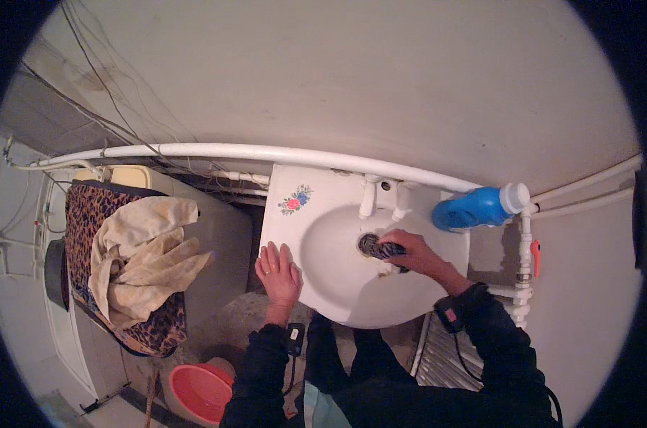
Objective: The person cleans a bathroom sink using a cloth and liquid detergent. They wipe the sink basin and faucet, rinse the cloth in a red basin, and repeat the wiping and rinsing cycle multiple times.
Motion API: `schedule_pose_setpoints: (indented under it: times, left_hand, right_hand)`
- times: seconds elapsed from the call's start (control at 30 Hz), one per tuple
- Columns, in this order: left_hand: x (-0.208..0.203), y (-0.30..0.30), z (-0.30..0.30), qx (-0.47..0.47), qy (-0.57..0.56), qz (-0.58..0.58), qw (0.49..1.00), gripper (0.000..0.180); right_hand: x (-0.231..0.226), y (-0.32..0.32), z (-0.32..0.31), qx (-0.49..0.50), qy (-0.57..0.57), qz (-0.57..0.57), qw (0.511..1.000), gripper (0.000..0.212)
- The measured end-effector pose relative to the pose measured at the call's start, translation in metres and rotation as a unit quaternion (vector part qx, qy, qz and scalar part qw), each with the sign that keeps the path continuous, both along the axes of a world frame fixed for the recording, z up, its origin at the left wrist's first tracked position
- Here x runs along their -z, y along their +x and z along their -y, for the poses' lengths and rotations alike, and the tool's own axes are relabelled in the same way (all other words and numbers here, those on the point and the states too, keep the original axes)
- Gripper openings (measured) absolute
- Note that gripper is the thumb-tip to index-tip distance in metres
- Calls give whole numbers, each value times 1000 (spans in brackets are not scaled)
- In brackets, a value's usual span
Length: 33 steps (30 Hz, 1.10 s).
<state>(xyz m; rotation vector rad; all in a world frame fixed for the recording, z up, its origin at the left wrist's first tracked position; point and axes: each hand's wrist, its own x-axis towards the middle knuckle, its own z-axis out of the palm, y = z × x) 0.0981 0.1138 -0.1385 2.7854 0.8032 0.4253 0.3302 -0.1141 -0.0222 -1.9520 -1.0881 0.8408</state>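
My right hand (pixel 418 253) is inside the white washbasin (pixel 330 260), fingers closed on a dark, grey-streaked bunched thing (pixel 375 247), maybe a scrubber or rag. This thing is pressed low in the bowl, below the white tap (pixel 383 196), and it hides the drain area. Small yellowish-brown spots show beside it on the bowl. My left hand (pixel 279 277) lies flat with fingers stretched out on the basin's left front edge and holds nothing. A flower decal (pixel 295 200) in red and blue marks the basin's far left corner.
A blue bottle (pixel 473 210) with a white cap leans at the basin's right back corner. White pipes (pixel 295 154) run along the wall. At left, a stained beige cloth (pixel 141 250) covers a leopard-print cover (pixel 81 214) on an appliance. A red basin (pixel 201 392) stands on the floor.
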Motion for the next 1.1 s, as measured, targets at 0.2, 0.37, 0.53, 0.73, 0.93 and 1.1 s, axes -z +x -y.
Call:
schedule_pose_setpoints:
  times: [0.2,0.37,0.53,0.73,0.93,1.1]
  left_hand:
    - [-4,1,-2,-5,-21,-16,1000,54]
    - [-6,2,-3,-4,-10,-10,1000,53]
    - [-7,1,-2,-6,-45,-15,999,51]
    - [-4,1,0,-22,-48,-8,999,51]
    - [0,1,-2,-19,-48,30,998,53]
    - [-3,-2,-5,-23,-107,57,992,56]
  right_hand:
    - [44,-36,-112,167,76,165,969,46]
    - [88,-49,-166,165,14,264,950,53]
    - [117,-47,-187,140,-57,391,908,43]
    - [126,-30,-212,107,-17,366,924,36]
    - [111,-54,-187,-107,-29,369,923,40]
    - [126,0,-263,22,30,400,916,37]
